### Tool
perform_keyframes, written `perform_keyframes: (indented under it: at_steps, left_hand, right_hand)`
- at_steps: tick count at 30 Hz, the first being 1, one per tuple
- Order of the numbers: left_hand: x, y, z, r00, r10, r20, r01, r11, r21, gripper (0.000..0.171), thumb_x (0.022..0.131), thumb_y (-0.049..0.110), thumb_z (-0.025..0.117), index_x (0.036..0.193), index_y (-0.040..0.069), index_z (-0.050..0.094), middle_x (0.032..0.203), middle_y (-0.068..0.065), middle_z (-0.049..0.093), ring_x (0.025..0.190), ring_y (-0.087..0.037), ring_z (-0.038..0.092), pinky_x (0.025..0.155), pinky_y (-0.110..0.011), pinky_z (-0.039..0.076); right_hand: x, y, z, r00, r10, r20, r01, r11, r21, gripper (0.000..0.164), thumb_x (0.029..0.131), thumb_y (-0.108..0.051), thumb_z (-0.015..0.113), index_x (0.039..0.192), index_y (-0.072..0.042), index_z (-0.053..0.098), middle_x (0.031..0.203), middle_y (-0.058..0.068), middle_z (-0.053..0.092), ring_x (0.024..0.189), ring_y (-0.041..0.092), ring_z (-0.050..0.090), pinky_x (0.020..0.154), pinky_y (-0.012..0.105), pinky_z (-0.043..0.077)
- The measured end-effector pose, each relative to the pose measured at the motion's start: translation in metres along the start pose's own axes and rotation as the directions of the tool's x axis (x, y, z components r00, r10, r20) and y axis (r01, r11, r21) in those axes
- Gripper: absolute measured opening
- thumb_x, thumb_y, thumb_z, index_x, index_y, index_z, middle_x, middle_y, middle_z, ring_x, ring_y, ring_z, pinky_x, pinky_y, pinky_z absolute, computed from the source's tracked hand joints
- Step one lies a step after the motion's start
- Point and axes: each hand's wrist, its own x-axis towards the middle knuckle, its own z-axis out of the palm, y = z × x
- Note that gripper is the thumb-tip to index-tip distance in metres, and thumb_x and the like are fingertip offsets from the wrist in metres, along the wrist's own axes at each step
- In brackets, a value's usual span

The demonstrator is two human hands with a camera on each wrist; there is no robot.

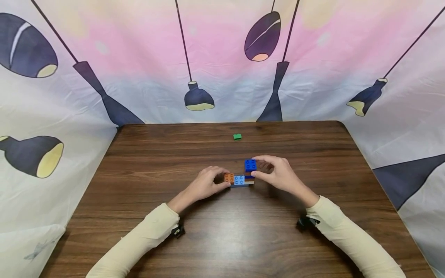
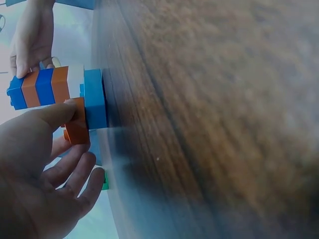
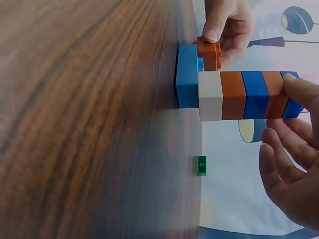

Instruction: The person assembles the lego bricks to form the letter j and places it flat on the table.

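Observation:
A light blue brick (image 1: 239, 180) lies on the table as the base of a small build. My left hand (image 1: 205, 183) pinches an orange brick (image 2: 77, 122) at the base's left end, thumb on one side and fingers on the other. On the right end stands a tower: a white brick (image 3: 210, 96) at the bottom, then orange, blue, orange and a dark blue brick (image 1: 250, 165) on top. With thumb and fingers, my right hand (image 1: 279, 173) grips the top of this tower. In the right wrist view, the tower overhangs the base's edge slightly.
A small green brick (image 1: 237, 136) lies farther back on the brown wooden table (image 1: 156, 154), near its far edge. A curtain printed with lamps (image 1: 222, 46) hangs behind and along the sides. Both wrists carry small black devices below the sleeves.

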Motion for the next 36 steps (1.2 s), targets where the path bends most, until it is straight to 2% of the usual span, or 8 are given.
perform_keyframes:
  at_steps: [10,23,29,36]
  left_hand:
    - [0.008,-0.007,-0.002,1.0,0.028,0.007,-0.028,0.999,-0.024,0.04,0.097,0.033,0.072,0.128,0.008,0.069,0.122,-0.008,0.071,0.112,-0.023,0.066,0.093,-0.043,0.053]
    - [0.016,-0.009,-0.004,0.998,-0.051,0.034,0.053,0.996,-0.077,0.041,0.1,0.035,0.068,0.131,0.009,0.068,0.124,-0.007,0.07,0.113,-0.021,0.066,0.094,-0.041,0.053]
    - [0.019,-0.011,-0.003,0.998,-0.057,0.028,0.059,0.995,-0.085,0.04,0.101,0.036,0.065,0.13,0.007,0.068,0.117,-0.005,0.071,0.103,-0.016,0.066,0.088,-0.038,0.054]
    - [0.025,-0.014,-0.005,0.996,-0.072,0.05,0.077,0.989,-0.128,0.038,0.102,0.034,0.064,0.129,0.006,0.068,0.109,-0.001,0.072,0.089,-0.008,0.064,0.08,-0.032,0.054]
  right_hand:
    - [0.011,0.005,-0.001,0.999,0.02,-0.028,-0.019,1.0,0.018,0.044,0.089,-0.029,0.082,0.128,-0.011,0.07,0.102,0.001,0.074,0.09,0.015,0.069,0.074,0.035,0.057]
    - [0.029,0.012,0.001,0.995,0.071,-0.069,-0.07,0.997,0.026,0.041,0.091,-0.028,0.08,0.126,-0.009,0.07,0.106,0.005,0.076,0.088,0.016,0.07,0.076,0.037,0.057]
    - [0.034,0.02,0.001,0.994,0.094,-0.058,-0.092,0.995,0.037,0.039,0.091,-0.025,0.08,0.125,-0.009,0.071,0.102,0.006,0.076,0.087,0.017,0.071,0.075,0.037,0.057]
    - [0.043,0.029,0.001,0.992,0.127,-0.005,-0.127,0.991,0.044,0.041,0.092,-0.029,0.079,0.129,-0.013,0.069,0.105,0.004,0.075,0.09,0.018,0.07,0.08,0.04,0.057]
